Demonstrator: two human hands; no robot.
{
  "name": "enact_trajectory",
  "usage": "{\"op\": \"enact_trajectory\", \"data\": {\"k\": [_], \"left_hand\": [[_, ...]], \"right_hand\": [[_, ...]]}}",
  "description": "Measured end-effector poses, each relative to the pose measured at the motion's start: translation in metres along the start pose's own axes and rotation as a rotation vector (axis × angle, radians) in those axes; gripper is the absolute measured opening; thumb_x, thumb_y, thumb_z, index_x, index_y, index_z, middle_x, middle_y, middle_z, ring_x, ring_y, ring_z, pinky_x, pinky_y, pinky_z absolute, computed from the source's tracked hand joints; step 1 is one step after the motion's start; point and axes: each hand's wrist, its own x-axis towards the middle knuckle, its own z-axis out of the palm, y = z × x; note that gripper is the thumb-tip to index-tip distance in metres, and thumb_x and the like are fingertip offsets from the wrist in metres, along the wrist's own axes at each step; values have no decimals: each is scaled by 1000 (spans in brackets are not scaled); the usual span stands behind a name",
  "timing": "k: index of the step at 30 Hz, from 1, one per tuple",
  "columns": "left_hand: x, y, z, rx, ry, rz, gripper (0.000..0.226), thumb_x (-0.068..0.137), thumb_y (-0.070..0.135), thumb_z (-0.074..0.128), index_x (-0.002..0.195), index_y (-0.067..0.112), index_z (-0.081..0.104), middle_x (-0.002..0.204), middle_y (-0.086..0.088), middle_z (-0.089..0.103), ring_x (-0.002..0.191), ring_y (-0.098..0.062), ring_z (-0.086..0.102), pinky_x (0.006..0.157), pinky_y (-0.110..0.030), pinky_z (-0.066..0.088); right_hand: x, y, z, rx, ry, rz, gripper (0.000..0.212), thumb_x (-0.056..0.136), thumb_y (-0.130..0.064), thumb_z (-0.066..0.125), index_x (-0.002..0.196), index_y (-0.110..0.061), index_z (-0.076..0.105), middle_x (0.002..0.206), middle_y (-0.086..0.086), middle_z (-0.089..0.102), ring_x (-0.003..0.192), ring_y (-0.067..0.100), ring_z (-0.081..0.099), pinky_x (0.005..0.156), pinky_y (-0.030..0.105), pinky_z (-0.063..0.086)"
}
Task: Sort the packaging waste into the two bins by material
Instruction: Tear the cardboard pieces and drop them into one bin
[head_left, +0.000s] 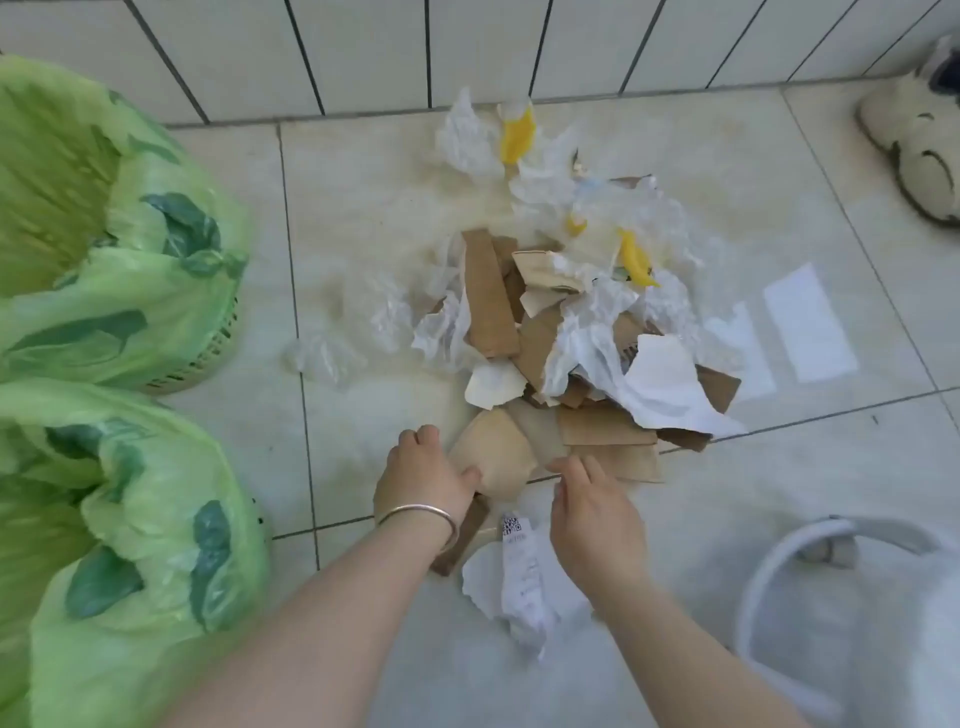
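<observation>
A heap of packaging waste lies on the tiled floor: brown cardboard strips (488, 301), white paper (660, 384), clear plastic film (384, 312) and yellow-and-white plastic wrappers (517, 135). My left hand (423, 473) grips a beige paper piece (493, 457) at the heap's near edge. My right hand (592, 514) pinches the same piece from the right side. A white receipt with a QR code (519, 566) lies below my hands. Two bins lined with green bags stand at the left, one far (119, 291) and one near (156, 519).
A tiled wall (363, 52) runs behind the heap. A beige slipper (919, 150) sits at the far right. A white round object (810, 540) stands at the lower right. Flat white paper strips (810, 322) lie right of the heap.
</observation>
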Motion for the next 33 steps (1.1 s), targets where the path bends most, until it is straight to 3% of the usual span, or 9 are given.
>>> {"op": "enact_trajectory", "data": {"k": [5, 9, 13, 17, 20, 23, 25, 30, 33], "left_hand": [[16, 0, 15, -235, 4, -66, 65, 78, 41, 65, 130, 12, 40, 130, -9, 46, 117, -26, 50, 93, -35, 42], [19, 7, 20, -312, -30, -66, 60, 74, 35, 70, 125, 15, 45, 123, -5, 55, 111, -24, 55, 93, -33, 43], [17, 3, 23, -580, -26, -103, 48, 74, 19, 72, 119, 15, 56, 109, -5, 68, 98, -21, 63, 91, -32, 48], [17, -2, 13, -747, -143, -108, 24, 75, 24, 73, 96, 13, 69, 87, -5, 71, 81, -23, 66, 81, -35, 52], [12, -8, 6, -875, -194, -115, 11, 79, 23, 70, 86, 16, 67, 75, 2, 67, 69, -16, 63, 67, -27, 51], [7, -15, 2, -888, -224, -160, 14, 82, 24, 67, 91, 14, 66, 77, 1, 67, 67, -15, 62, 60, -22, 51], [3, -24, 3, -738, -232, -185, 19, 82, 28, 66, 93, 13, 66, 83, -2, 67, 74, -20, 62, 67, -25, 48], [-6, -42, 10, -109, -257, -40, 25, 77, 35, 68, 77, 12, 59, 100, -7, 54, 88, -28, 61, 67, -26, 43], [-9, -41, 16, 82, -176, 48, 38, 74, 36, 68, 100, 11, 59, 126, -2, 39, 108, -21, 53, 88, -26, 41]], "right_hand": [[15, -7, 25, 283, -105, 218, 31, 94, -29, 40, 119, -15, 52, 117, 5, 58, 103, 23, 54, 71, 27, 33], [26, -15, 31, 520, -153, 393, 33, 92, -36, 46, 113, -11, 54, 105, 5, 61, 100, 25, 55, 74, 29, 38], [32, -19, 27, 837, -137, 525, 28, 88, -34, 55, 108, -14, 55, 92, -1, 58, 84, 17, 54, 67, 27, 42], [31, -21, 22, 1083, -245, 535, 22, 89, -27, 56, 106, -13, 57, 101, 6, 65, 87, 23, 64, 81, 39, 55], [29, -26, 18, 1044, -281, 445, 23, 88, -27, 58, 103, -10, 58, 99, 9, 67, 83, 22, 66, 78, 39, 55], [29, -25, 11, 889, -295, 283, 28, 85, -28, 63, 109, -13, 58, 92, 1, 65, 80, 16, 63, 64, 26, 52], [25, -15, 9, 646, -316, 180, 32, 84, -29, 64, 114, -22, 56, 90, -6, 60, 77, 12, 57, 57, 19, 43], [1, 42, 6, 62, -82, 47, 36, 88, -34, 53, 123, -26, 48, 103, -8, 53, 91, 13, 50, 68, 27, 38], [-21, 77, 10, -72, -67, -31, 48, 83, -36, 54, 128, -22, 45, 124, -3, 47, 113, 19, 43, 81, 29, 38]]}}
